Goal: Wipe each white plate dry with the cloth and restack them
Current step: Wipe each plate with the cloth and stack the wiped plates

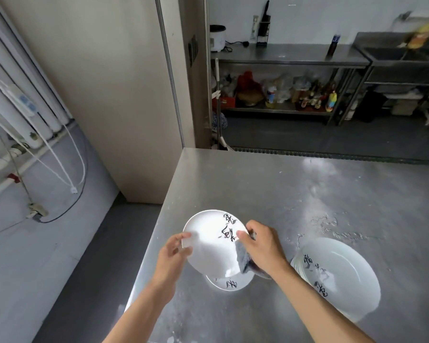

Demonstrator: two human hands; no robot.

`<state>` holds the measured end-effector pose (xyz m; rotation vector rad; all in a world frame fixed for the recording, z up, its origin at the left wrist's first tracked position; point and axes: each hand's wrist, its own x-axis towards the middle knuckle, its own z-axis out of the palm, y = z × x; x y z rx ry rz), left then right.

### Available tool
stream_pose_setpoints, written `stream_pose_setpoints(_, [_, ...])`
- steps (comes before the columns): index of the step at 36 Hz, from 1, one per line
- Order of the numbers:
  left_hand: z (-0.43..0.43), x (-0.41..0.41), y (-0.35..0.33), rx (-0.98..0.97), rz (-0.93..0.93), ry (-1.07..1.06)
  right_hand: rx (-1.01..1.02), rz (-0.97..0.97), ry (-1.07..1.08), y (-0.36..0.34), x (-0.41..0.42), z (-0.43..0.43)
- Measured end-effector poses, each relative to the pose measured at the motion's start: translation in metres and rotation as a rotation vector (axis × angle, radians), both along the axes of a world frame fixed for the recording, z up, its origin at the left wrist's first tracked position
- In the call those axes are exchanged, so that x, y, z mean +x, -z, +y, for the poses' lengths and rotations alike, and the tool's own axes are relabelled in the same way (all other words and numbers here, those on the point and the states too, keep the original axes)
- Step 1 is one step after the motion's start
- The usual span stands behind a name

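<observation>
1. Left hand (175, 251): nearest the camera, reaching in from the lower edge. Its thumb and fingers pinch the left rim of the held plate (209, 246).
2. Held plate: white with black brush lettering, tilted and raised above the near left corner of the steel table (258, 184).
3. Lower plate (229, 283): lies flat on the table directly under the held plate, mostly hidden by it. Only its near rim and some lettering show.
4. Cloth (243, 259): grey and bunched, pressed against the right edge of the held plate.
5. Right hand (260, 245): fingers curled around the cloth, thumb tip on the plate's upper face beside the lettering.
6. Stack of plates (344, 271): white with the same lettering, standing on the table just right of the right forearm, apart from the held plate.
7. Water drops (327, 222): scattered on the table beyond the stack.
8. Background: steel shelf unit (290, 60) against the far wall, with a rice cooker (217, 37) on its top left and bottles on its lower shelf.
</observation>
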<state>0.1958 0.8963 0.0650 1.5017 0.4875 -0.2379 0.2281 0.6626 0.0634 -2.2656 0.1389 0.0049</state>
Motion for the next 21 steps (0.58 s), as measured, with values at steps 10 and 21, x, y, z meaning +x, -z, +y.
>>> stream_pose_setpoints(10, [-0.04, 0.004, -0.007, -0.195, -0.109, 0.294, 0.178, 0.182, 0.081, -0.018, -0.012, -0.08])
stream_pose_setpoints(21, [-0.124, 0.012, 0.005, -0.299, 0.074, 0.491, 0.07, 0.404, 0.132, -0.023, -0.076, -0.183])
